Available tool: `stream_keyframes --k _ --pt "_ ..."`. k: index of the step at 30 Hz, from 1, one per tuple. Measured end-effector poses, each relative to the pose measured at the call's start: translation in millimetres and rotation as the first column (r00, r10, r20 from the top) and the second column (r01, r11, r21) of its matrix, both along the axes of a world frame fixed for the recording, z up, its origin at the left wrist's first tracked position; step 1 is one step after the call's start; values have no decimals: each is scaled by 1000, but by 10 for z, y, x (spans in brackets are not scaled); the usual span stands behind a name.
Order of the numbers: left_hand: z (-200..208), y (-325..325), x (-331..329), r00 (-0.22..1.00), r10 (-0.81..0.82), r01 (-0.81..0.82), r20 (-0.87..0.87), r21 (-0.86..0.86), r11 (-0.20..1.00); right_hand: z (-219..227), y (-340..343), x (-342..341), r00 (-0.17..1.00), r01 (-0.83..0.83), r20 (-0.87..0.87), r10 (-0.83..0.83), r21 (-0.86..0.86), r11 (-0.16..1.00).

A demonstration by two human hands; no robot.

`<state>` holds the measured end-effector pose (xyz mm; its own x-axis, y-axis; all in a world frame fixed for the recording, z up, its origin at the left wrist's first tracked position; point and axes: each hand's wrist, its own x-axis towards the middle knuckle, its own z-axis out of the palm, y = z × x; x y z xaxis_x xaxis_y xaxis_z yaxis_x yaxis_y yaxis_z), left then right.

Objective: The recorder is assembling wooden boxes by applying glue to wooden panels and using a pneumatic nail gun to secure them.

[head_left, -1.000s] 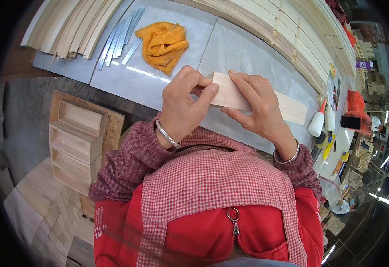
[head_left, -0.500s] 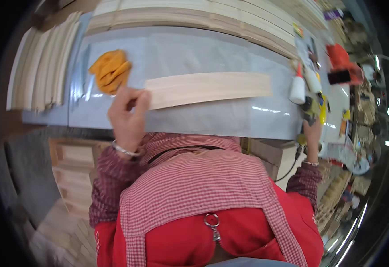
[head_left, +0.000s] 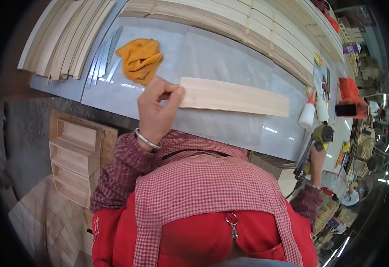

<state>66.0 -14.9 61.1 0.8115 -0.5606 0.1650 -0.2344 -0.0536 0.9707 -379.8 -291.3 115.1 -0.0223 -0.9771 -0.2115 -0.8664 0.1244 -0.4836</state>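
Observation:
Between thumb and fingers, my left hand (head_left: 158, 104) pinches the left end of a thin, pale wooden strip (head_left: 239, 96). The strip stretches to the right over the grey tabletop (head_left: 212, 53). At the table's right edge my right hand (head_left: 317, 162) is wrapped round an olive-green and black hand-held tool (head_left: 322, 134), perhaps a power tool; its exact kind is unclear. A crumpled orange cloth (head_left: 140, 60) lies just beyond my left hand. Two white glue bottles stand close to the tool, the nearer bottle (head_left: 307, 115) with a red nozzle.
Long stacked boards (head_left: 230, 20) line the table's far side. More wooden strips (head_left: 67, 38) are piled at the far left, beside several thin metal-looking strips (head_left: 101, 60). Wooden boxes (head_left: 73, 158) stand below on the left. A red bag (head_left: 349, 91) lies at the right.
The view has turned, so the table appears slanted. My right hand has raised the olive-green tool beside the table edge. My left hand still pinches the wooden strip.

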Motion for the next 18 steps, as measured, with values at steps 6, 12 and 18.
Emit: stream_keyframes --k 6,12,18 --pt "-21 -13 15 1000 -16 15 -18 -54 998 966 562 1252 946 -159 294 134 62 985" --pt "-84 -51 30 1000 -14 14 2 -132 991 1356 1129 2618 847 -489 385 367 291 822" --pt "-90 -34 30 1000 -13 15 15 -138 990 1318 1292 3220 776 -629 340 531 468 621"
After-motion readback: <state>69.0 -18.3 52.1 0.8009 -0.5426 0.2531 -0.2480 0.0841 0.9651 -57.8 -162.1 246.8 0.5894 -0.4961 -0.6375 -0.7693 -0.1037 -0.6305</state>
